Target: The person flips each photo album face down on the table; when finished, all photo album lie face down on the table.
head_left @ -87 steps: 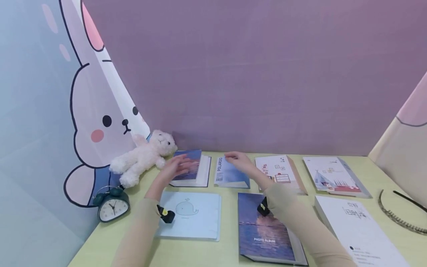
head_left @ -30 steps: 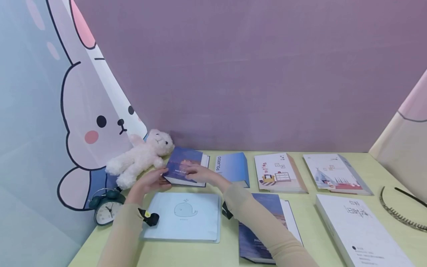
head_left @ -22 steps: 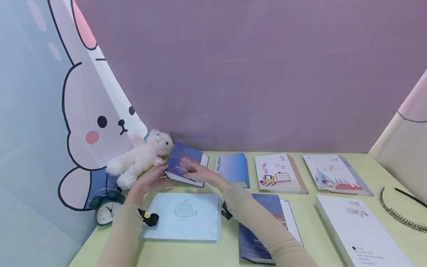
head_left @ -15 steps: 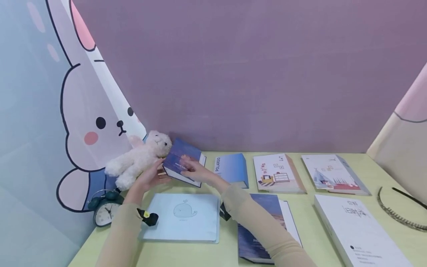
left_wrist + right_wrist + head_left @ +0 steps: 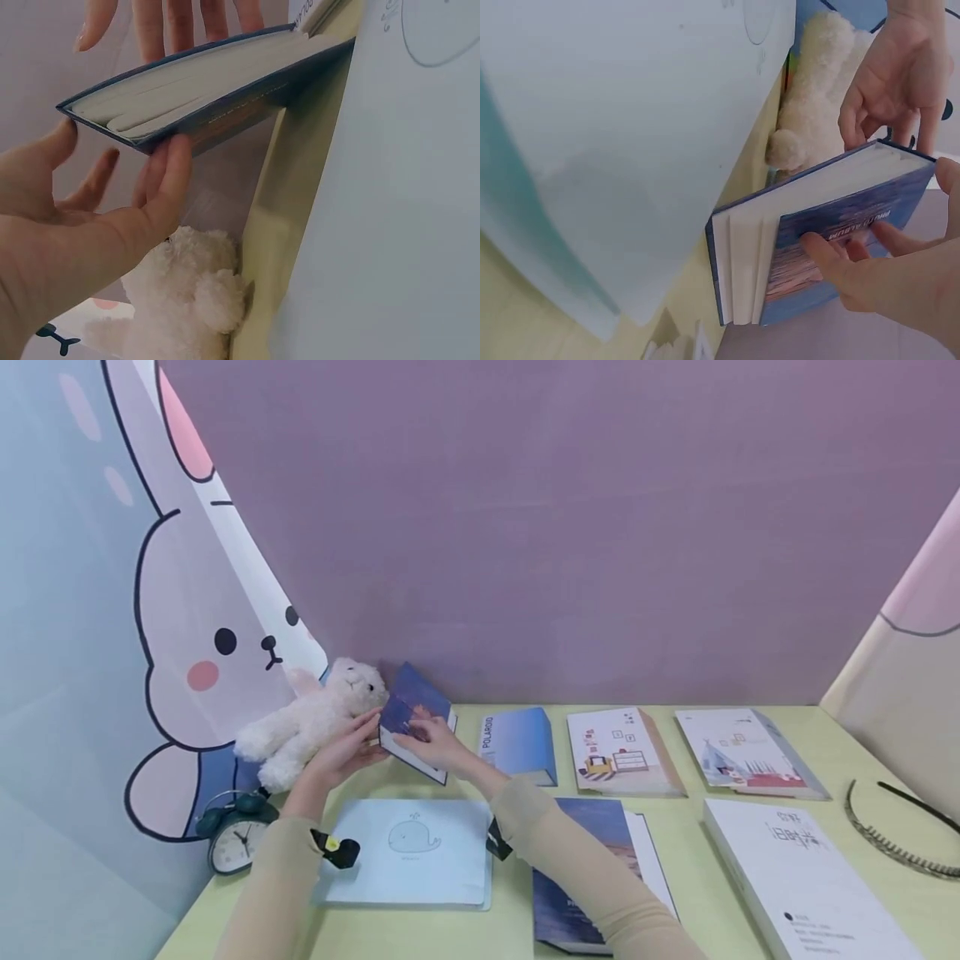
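A small dark blue photo album (image 5: 415, 714) stands tilted on its lower edge near the table's back left, its left side raised. My left hand (image 5: 347, 753) supports its back cover from the left with straight fingers (image 5: 171, 174). My right hand (image 5: 433, 745) presses flat on the front cover, fingers (image 5: 859, 274) spread over the printed title. The left wrist view shows the album's page edges (image 5: 202, 86) and my right hand's fingertips (image 5: 180, 22) beyond them. In the right wrist view the album (image 5: 814, 244) leans toward my left hand (image 5: 900, 75).
A white plush lamb (image 5: 311, 722) lies just left of the album, with a clock (image 5: 232, 843) below it. A light blue whale album (image 5: 408, 852) lies in front. Further albums (image 5: 521, 745) (image 5: 622, 752) (image 5: 742, 752) and a white box (image 5: 810, 877) spread rightward; a hairband (image 5: 892, 839) lies far right.
My right hand left the Polaroid album and came to the dark blue album. Both hands have since tipped that album up from flat to a steep tilt.
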